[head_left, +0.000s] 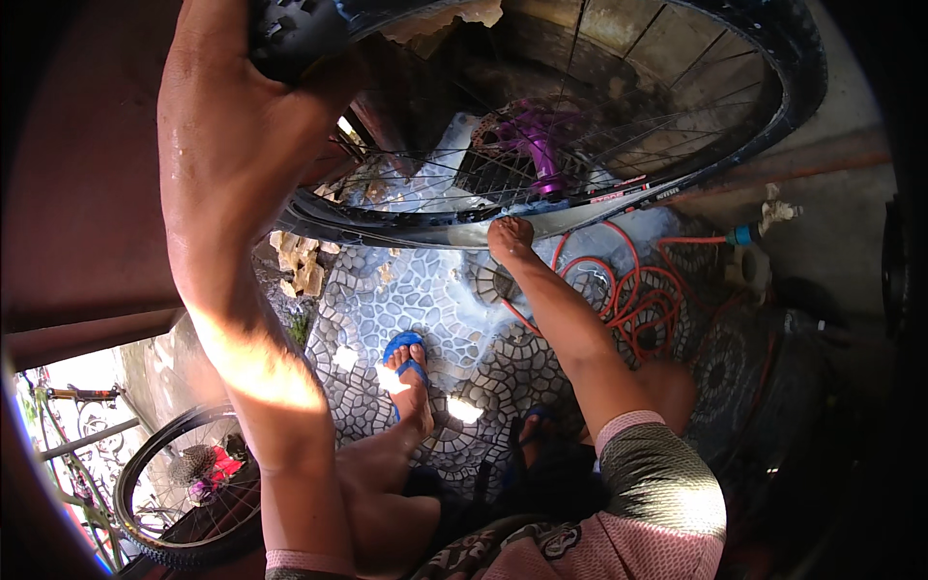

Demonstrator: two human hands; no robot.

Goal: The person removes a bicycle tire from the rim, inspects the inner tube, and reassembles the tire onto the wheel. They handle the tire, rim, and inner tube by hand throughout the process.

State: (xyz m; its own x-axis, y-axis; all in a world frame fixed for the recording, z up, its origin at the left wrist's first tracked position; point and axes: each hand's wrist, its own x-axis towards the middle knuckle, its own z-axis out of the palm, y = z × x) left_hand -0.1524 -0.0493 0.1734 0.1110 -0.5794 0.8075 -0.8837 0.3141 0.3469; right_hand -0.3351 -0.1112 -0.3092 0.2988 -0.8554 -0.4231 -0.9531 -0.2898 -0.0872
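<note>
A bicycle wheel (802, 111) with a black knobbly tyre, thin spokes and a purple hub (543, 159) is held up at a tilt in front of me. My left hand (237, 111), large and close at the upper left, is closed round the tyre; most of its fingers are hidden behind it. On the near side of the wheel, my right hand (510, 239) is closed against the wet, soapy-looking rim. A bluish cloth-like piece (534, 207) shows at its knuckles, pressed along the rim's inner side; its exact kind is unclear.
An orange-red hose (638, 307) lies coiled on the wet, stone-patterned floor (416, 290), running to a tap (776, 208) at the right wall. Another bicycle wheel (130, 483) stands at the lower left. Broken tan pieces (300, 266) lie by my left forearm. My sandalled foot (406, 367) is below.
</note>
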